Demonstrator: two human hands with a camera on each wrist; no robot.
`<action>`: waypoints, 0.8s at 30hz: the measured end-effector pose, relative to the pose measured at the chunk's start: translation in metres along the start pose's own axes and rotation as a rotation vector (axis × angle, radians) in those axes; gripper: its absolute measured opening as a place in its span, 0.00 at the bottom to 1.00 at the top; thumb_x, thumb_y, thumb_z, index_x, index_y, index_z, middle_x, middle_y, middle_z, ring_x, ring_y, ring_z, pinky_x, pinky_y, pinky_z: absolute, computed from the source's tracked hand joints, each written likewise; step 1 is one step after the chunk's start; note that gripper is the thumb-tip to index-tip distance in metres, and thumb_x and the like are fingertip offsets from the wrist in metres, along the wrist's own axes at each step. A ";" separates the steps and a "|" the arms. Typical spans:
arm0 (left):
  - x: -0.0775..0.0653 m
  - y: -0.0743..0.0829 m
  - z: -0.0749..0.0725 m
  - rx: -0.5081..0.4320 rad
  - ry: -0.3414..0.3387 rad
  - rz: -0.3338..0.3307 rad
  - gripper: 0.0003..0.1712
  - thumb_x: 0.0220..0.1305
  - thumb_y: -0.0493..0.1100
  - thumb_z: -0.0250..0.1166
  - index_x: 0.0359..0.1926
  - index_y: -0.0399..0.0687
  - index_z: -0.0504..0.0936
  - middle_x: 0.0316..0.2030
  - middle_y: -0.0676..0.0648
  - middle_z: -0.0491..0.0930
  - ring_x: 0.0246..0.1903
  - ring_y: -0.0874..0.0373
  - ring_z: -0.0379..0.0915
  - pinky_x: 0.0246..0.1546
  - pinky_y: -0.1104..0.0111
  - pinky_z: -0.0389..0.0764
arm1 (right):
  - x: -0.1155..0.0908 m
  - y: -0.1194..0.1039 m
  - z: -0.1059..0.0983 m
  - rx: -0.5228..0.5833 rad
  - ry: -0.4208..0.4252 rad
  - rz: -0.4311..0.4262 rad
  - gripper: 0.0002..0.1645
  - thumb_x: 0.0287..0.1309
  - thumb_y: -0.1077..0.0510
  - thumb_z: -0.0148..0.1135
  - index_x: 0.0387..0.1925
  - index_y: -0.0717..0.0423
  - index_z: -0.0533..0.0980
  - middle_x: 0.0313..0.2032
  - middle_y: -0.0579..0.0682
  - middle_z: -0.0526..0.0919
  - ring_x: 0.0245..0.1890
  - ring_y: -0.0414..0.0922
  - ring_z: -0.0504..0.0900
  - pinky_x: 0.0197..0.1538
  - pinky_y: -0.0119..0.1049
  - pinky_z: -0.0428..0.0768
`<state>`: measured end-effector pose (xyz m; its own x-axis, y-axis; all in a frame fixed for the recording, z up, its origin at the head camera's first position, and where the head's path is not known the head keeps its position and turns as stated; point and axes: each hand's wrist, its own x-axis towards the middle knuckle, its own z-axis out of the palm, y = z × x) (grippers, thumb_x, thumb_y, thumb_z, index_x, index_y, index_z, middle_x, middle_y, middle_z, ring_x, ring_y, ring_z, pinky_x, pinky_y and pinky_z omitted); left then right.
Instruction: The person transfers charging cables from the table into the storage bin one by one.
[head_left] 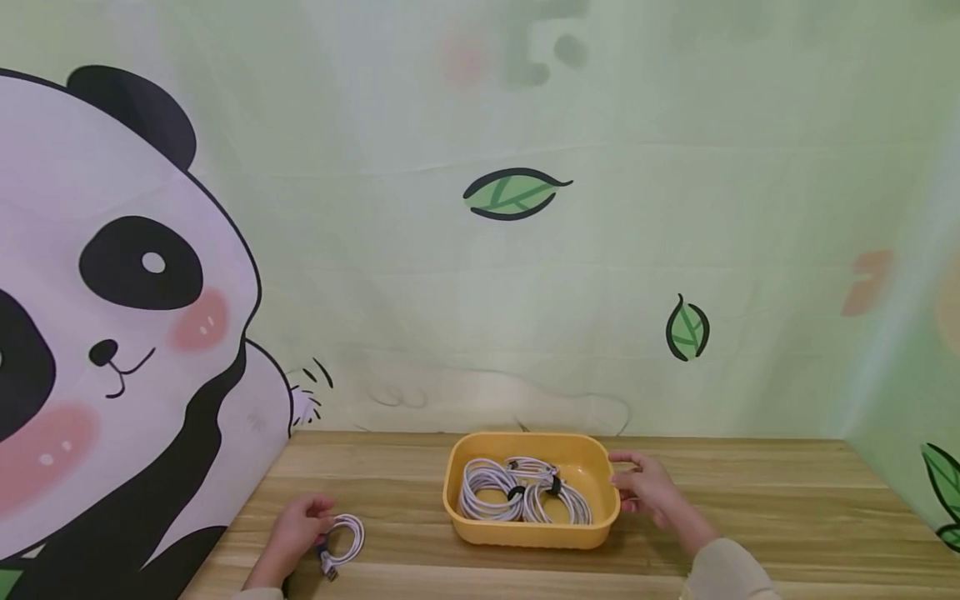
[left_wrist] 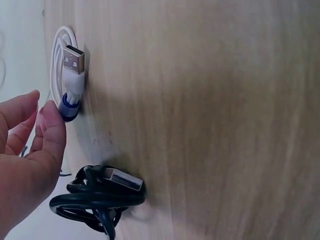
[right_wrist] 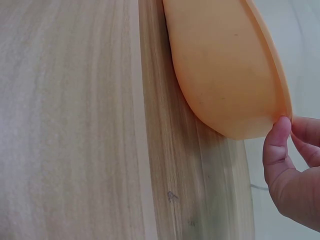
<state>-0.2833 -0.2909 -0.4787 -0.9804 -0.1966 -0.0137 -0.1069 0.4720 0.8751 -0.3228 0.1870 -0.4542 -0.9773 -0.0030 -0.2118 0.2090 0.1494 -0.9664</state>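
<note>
At the left of the head view, a coiled white USB cable (head_left: 348, 540) with a blue tie lies on the wooden table. My left hand (head_left: 302, 527) is beside it. In the left wrist view, the thumb (left_wrist: 52, 122) reaches the blue tie (left_wrist: 69, 109), while a gap separates thumb and fingertips. A yellow plastic basin (head_left: 534, 535) holds several coiled white cables (head_left: 491, 492), some bound with black ties. My right hand (head_left: 647, 487) pinches its right rim, thumb on one side and fingers on the other, as the right wrist view shows.
A coiled black USB cable (left_wrist: 100, 197) lies close to my left hand in its wrist view. Behind the wooden table (head_left: 765, 500) hangs a pale green backdrop (head_left: 405, 250) printed with leaves and a panda, which closes off the back and sides.
</note>
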 end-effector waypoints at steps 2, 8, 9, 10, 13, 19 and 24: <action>0.000 -0.001 0.000 -0.009 -0.001 -0.011 0.16 0.49 0.26 0.55 0.41 0.22 0.70 0.29 0.42 0.70 0.27 0.59 0.67 0.26 0.69 0.74 | 0.000 0.000 0.000 -0.004 -0.002 0.000 0.24 0.54 0.68 0.50 0.54 0.63 0.63 0.25 0.52 0.71 0.18 0.40 0.71 0.21 0.29 0.73; 0.001 -0.005 0.001 0.015 0.014 -0.027 0.16 0.49 0.27 0.56 0.41 0.23 0.70 0.29 0.42 0.71 0.27 0.59 0.68 0.26 0.69 0.75 | 0.000 -0.001 0.000 -0.005 0.005 0.010 0.24 0.54 0.68 0.51 0.54 0.63 0.64 0.24 0.51 0.70 0.18 0.40 0.71 0.21 0.29 0.73; 0.001 -0.006 0.001 0.027 0.018 -0.023 0.16 0.48 0.27 0.56 0.41 0.23 0.71 0.29 0.42 0.71 0.27 0.59 0.68 0.26 0.70 0.74 | 0.000 -0.001 0.000 -0.004 0.006 0.010 0.24 0.54 0.67 0.51 0.54 0.63 0.64 0.24 0.51 0.70 0.18 0.40 0.71 0.21 0.29 0.73; 0.001 -0.006 0.001 0.042 0.021 -0.019 0.15 0.48 0.28 0.57 0.40 0.23 0.71 0.29 0.42 0.71 0.26 0.59 0.68 0.25 0.70 0.74 | 0.000 0.000 0.000 -0.005 0.006 0.010 0.24 0.54 0.67 0.51 0.54 0.63 0.64 0.24 0.51 0.70 0.18 0.40 0.71 0.21 0.29 0.73; 0.000 -0.007 0.001 0.080 0.030 -0.005 0.15 0.48 0.28 0.57 0.39 0.24 0.72 0.28 0.42 0.72 0.26 0.60 0.67 0.23 0.70 0.72 | 0.000 0.000 0.000 -0.002 0.005 0.006 0.24 0.54 0.68 0.51 0.54 0.63 0.63 0.24 0.51 0.70 0.18 0.40 0.71 0.21 0.29 0.73; -0.001 -0.007 0.001 0.113 0.038 0.012 0.14 0.47 0.28 0.57 0.39 0.25 0.73 0.29 0.41 0.73 0.27 0.59 0.67 0.23 0.69 0.72 | 0.001 0.001 0.000 -0.003 0.004 0.004 0.24 0.53 0.68 0.50 0.54 0.63 0.63 0.24 0.51 0.71 0.18 0.40 0.71 0.21 0.30 0.73; -0.003 -0.007 0.001 0.134 0.050 0.015 0.15 0.46 0.28 0.58 0.39 0.25 0.73 0.28 0.41 0.73 0.27 0.59 0.67 0.22 0.70 0.71 | 0.001 0.001 0.000 -0.008 0.007 0.003 0.24 0.54 0.68 0.50 0.54 0.63 0.64 0.25 0.52 0.71 0.18 0.40 0.71 0.21 0.30 0.73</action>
<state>-0.2798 -0.2923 -0.4851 -0.9729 -0.2296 0.0256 -0.1169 0.5849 0.8027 -0.3234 0.1873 -0.4550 -0.9768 0.0042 -0.2141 0.2121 0.1570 -0.9646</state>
